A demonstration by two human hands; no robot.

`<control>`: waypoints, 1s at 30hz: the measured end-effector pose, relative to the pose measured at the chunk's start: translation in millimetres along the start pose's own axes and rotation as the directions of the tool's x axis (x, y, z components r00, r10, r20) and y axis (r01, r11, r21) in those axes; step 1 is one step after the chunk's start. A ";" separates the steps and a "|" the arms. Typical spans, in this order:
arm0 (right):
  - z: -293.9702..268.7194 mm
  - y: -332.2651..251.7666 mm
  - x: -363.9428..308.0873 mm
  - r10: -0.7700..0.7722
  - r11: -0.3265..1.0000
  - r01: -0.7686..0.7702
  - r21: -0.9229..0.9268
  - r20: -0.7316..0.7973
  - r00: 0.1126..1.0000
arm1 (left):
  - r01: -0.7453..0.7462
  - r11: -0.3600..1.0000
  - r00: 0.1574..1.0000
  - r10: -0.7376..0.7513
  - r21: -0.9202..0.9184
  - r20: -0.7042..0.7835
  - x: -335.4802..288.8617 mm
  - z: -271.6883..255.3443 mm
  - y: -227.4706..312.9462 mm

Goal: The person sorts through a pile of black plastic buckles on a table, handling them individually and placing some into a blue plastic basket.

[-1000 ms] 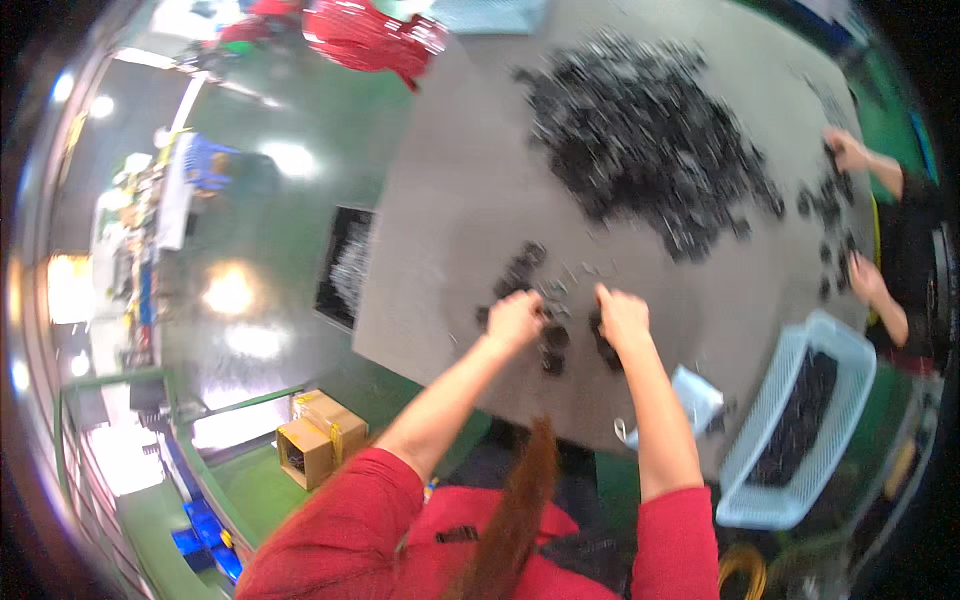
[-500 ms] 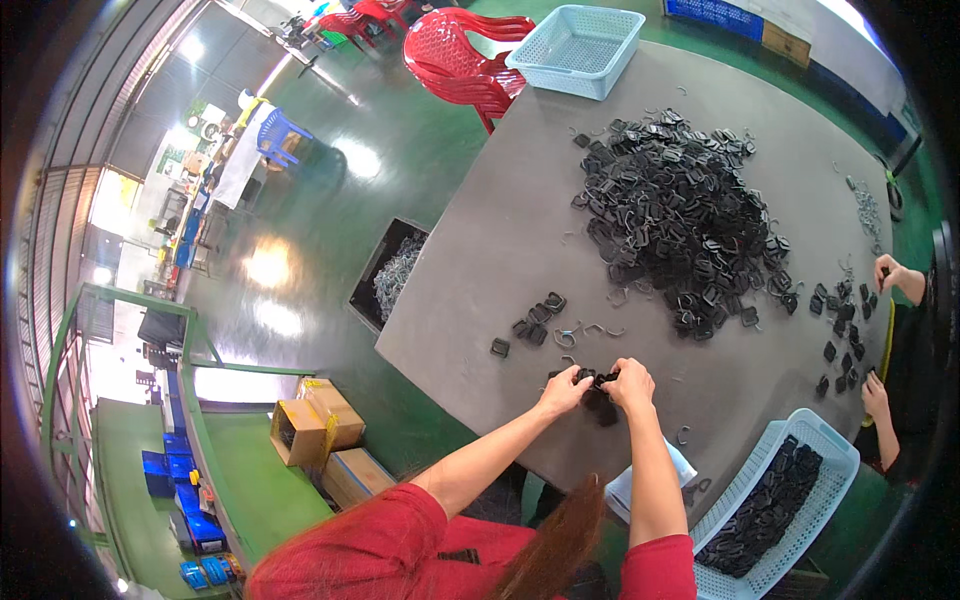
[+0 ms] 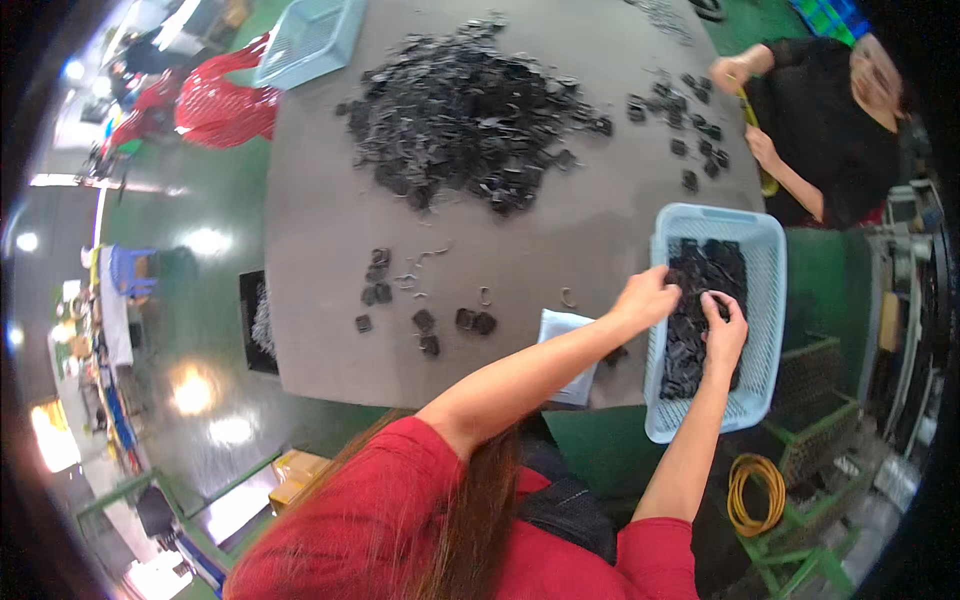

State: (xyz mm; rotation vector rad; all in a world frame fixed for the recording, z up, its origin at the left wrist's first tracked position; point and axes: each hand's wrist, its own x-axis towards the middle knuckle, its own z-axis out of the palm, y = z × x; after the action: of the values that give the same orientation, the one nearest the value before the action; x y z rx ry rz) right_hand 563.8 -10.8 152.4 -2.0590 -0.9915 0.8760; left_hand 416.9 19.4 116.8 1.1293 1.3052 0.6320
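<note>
My left hand [image 3: 648, 299] reaches over the near-left part of a light-blue plastic basket [image 3: 777, 300] with its fingers pinched together. Beside it, over the same basket, my right hand [image 3: 726, 326] has its thumb and fingers curled in. Dark pieces lie right behind both sets of fingertips, so I cannot make out what either hand holds. Small black plastic buckles [image 3: 688, 345] fill the lower part of the basket. On the grey table [image 3: 330, 220], a few loose black buckles [image 3: 476, 320] and thin bent metal hooks [image 3: 485, 296] lie to the left of my arms.
A large heap of black buckles [image 3: 470, 110] covers the table's far middle. Another light-blue basket [image 3: 315, 45] stands at the far-left corner by a red chair [image 3: 225, 100]. A folded pale-blue cloth [image 3: 568, 350] lies near my left forearm. Across at the right, a co-worker [image 3: 825, 120] handles small parts.
Both hands have moved right from the table's near edge to over the basket. The view has swung right, and the black pieces they were handling are no longer plainly visible in the fingers.
</note>
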 end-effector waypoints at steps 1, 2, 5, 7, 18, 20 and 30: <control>-17.4 5.1 2.3 0.096 0.995 -0.095 0.010 -0.058 0.994 | -0.010 0.992 1.000 0.011 0.129 -0.006 5.6 28.6 16.8; -34.2 24.8 11.4 0.141 0.989 -0.136 0.058 -0.094 0.986 | 0.063 0.998 0.993 -0.061 -0.019 0.099 1.9 47.0 40.2; -57.9 76.7 28.5 -0.028 1.000 0.029 0.006 -0.102 0.994 | -0.235 0.972 0.972 0.235 0.002 -0.005 -7.3 84.7 45.4; -53.8 92.6 24.6 -0.240 0.890 0.095 -0.446 -0.280 0.930 | -0.348 0.937 0.935 0.346 -0.025 -0.074 -28.1 67.2 38.1; 239.3 23.4 -162.6 -0.429 0.660 0.679 -0.323 0.579 0.693 | 0.397 0.796 0.664 0.095 0.457 -0.742 -169.6 -213.1 -190.1; 267.0 29.0 -180.2 -0.472 0.591 0.731 -0.341 0.588 0.657 | 0.366 0.778 0.652 0.178 0.511 -0.737 -178.8 -231.1 -205.0; 220.3 64.0 -143.1 0.078 0.707 -0.651 0.275 0.885 0.458 | 0.005 0.894 0.936 -0.162 -0.448 -0.314 -194.1 -263.2 -225.3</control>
State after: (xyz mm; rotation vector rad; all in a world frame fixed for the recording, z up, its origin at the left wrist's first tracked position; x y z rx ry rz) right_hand 344.2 -98.3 21.3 -1.2355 -0.4835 2.2570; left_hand 75.4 -161.4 25.1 0.5977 1.4013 1.0362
